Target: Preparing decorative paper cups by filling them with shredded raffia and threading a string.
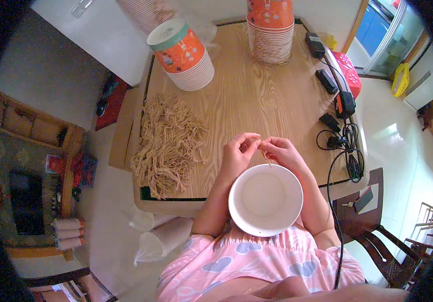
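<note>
Both hands meet just beyond a white paper bucket (266,229), which sits open end up between my forearms against my lap. My left hand (237,153) is closed in a pinch, thumb and forefinger on a short brown cord (269,160). Fingertip to fingertip with it, my right hand (286,153) pinches the same cord. Its loose ends hang down to the bucket's far rim. Whether the cord is knotted is too small to tell. On the left of the table lies a heap of similar twisted cords (168,146).
A stack of orange-printed paper buckets (184,58) stands at the far left, another stack (271,35) at the back. Black adapters (346,104) and coiled cables (352,146) line the right edge of the wooden table (236,95). A dark chair (382,246) stands at the right.
</note>
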### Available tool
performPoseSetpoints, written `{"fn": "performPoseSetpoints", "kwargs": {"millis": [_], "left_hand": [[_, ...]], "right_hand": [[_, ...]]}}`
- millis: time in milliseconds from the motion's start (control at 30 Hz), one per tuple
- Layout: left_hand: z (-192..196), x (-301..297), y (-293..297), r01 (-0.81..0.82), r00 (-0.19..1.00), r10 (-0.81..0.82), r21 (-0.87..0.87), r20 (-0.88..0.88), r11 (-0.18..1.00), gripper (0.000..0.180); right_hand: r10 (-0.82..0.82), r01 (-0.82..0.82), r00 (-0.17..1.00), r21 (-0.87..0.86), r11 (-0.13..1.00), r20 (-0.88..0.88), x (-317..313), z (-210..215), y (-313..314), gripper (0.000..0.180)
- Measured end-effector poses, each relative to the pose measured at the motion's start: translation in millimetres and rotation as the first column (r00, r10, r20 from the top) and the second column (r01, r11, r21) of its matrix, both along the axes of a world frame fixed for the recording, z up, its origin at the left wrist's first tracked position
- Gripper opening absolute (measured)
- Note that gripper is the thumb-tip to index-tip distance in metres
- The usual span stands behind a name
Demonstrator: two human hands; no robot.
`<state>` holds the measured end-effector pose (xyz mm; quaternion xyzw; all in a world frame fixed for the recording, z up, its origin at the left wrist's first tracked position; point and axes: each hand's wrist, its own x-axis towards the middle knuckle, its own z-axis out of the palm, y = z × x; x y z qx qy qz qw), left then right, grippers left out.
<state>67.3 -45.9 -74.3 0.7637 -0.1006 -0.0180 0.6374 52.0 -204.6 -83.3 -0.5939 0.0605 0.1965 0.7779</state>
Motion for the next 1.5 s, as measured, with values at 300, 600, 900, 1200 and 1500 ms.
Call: {"fn": "performPoseSetpoints", "kwargs": {"millis": [300,600,900,1200,1500], "left_hand": [[5.3,-0.3,6.9,-0.018,0.995,0.002,0.153,0.101,0.988,0.007],[9.2,-2.4,4.0,-0.043,0.983,0.008,0.189,0.183,0.981,0.005],[13.7,-3.6,1.8,-0.137,0.919,-0.023,0.373,0.393,0.918,0.005],[14.4,2.7,22.9,-0.091,0.924,-0.050,0.346,0.379,0.934,0.012],[64.3,-25.4,21.1,0.347,0.896,-0.324,-0.024,0.304,0.938,0.027]], "right_hand": [[-0.080,0.077,0.997,0.118,0.990,0.021,-1.8,-0.7,-2.4,0.011],[-0.051,0.045,0.994,0.062,0.997,0.098,-7.2,8.1,-1.3,0.011],[0.078,-0.054,0.984,-0.148,0.987,0.161,-20.5,14.3,-7.1,0.013],[0.117,-0.116,0.992,-0.035,0.993,0.049,-42.9,30.0,-13.1,0.015],[0.063,-0.002,0.910,-0.148,0.989,0.409,-41.2,78.8,2.8,0.008]]}}
